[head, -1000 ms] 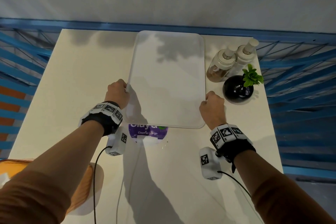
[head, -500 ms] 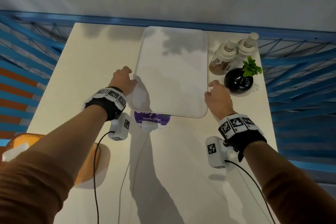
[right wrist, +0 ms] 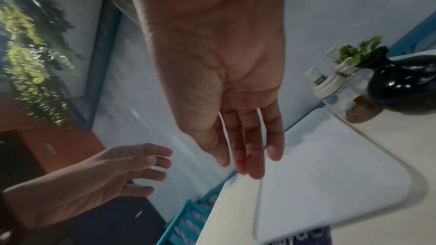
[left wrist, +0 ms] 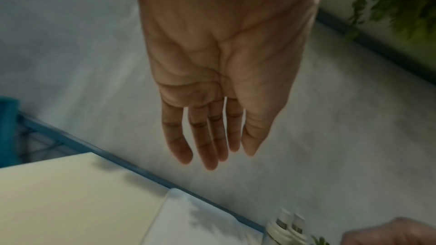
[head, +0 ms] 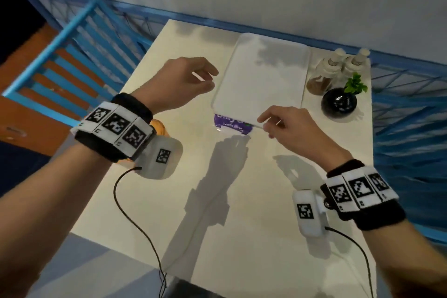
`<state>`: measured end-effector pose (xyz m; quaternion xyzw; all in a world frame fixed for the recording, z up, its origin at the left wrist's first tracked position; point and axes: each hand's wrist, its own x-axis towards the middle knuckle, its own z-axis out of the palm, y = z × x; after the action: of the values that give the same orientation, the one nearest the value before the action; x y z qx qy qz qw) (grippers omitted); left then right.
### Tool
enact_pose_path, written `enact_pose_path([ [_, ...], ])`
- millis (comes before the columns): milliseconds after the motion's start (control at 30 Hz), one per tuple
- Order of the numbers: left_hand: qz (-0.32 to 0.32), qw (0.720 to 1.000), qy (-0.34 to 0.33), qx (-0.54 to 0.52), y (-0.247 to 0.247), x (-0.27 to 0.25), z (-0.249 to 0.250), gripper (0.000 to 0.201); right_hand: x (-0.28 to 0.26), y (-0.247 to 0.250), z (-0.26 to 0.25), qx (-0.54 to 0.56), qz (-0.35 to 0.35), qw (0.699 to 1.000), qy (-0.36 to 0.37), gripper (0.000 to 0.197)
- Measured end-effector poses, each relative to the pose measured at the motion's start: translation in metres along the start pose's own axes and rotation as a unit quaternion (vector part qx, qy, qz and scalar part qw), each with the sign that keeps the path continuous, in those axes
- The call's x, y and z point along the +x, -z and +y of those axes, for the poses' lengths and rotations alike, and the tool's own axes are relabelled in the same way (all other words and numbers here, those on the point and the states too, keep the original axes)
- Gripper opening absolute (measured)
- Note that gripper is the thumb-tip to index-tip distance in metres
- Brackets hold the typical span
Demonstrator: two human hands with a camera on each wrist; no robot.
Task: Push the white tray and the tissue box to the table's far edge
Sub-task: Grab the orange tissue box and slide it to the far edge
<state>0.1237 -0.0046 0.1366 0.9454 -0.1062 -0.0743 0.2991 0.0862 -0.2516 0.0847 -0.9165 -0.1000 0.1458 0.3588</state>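
- We held our left hand [head: 177, 84] and right hand [head: 294, 128] with fingers loose, gripping nothing.
- Purple tissue box [head: 232, 124], under the white tray [head: 262, 80], read "Clean".

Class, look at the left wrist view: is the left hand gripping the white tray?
No. The left hand hangs in the air with straight fingers, holding nothing, above the white tray.

Your right hand [right wrist: 219, 81] hangs above the white tray [right wrist: 330, 183], fingers [right wrist: 250, 148] straight, holding nothing. Your left hand [right wrist: 94, 180] is open to the left, off the table. A purple pack [right wrist: 304, 238] shows under the tray's near edge. Black vase [right wrist: 405, 85] and two bottles [right wrist: 330, 85] stand beyond the tray.
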Motion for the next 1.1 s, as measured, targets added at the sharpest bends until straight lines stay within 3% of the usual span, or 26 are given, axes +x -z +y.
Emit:
enact_pose_path([
  [233, 0.044, 0.992, 0.112, 0.025, 0.043, -0.074, -0.084, 0.029, 0.000, -0.064, -0.057, 0.041, -0.052, 0.998, 0.007, 0.020],
  [400, 0.066, 0.986, 0.149, 0.026, 0.053, -0.103, -0.158, 0.033, 0.015, -0.133, -0.103, 0.049, -0.068, 0.996, -0.002, 0.027],
  [600, 0.143, 0.956, 0.241, -0.090, 0.054, -0.121, -0.243, 0.042, 0.033, -0.203, -0.142, 0.089, 0.041, 0.991, -0.095, 0.042],
  [700, 0.093, 0.940, 0.286, -0.160, 0.043, -0.129, -0.273, 0.050, 0.036, -0.228, -0.153, 0.126, 0.091, 0.977, -0.149, 0.042],
  [833, 0.004, 0.925, 0.293, -0.243, 0.031, -0.128, -0.288, 0.050, 0.038, -0.246, -0.166, 0.155, 0.099, 0.964, -0.192, 0.041],
  [1100, -0.011, 0.914, 0.266, -0.305, 0.024, -0.090, -0.288, 0.042, 0.061, -0.234, -0.164, 0.170, 0.134, 0.950, -0.223, 0.037],
])
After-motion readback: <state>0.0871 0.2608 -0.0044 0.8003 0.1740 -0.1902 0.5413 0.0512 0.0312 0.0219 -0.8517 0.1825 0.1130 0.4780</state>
